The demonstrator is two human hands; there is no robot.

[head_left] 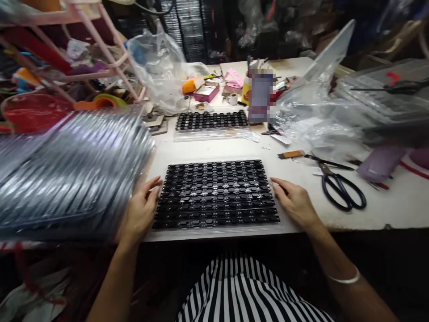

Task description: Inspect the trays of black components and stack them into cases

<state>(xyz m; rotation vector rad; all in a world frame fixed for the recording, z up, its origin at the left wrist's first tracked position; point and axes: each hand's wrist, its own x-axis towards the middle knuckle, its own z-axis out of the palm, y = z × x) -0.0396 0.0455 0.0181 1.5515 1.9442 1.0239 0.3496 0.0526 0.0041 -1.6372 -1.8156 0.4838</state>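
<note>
A clear plastic tray (214, 235) filled with rows of small black parts (216, 194) lies at the near edge of the white table (385, 210). My left hand (140, 210) rests against the tray's left side, fingers slightly curled and touching its edge. My right hand (293, 201) lies at the tray's right side, fingers extended toward the rim. Whether either hand grips the tray I cannot tell; both touch it.
A second tray of black parts (211, 120) sits farther back. A tall stack of clear trays (67, 174) stands at left. Black scissors (342, 188) lie at right, beyond them clear plastic bags (315, 116) and clutter along the back.
</note>
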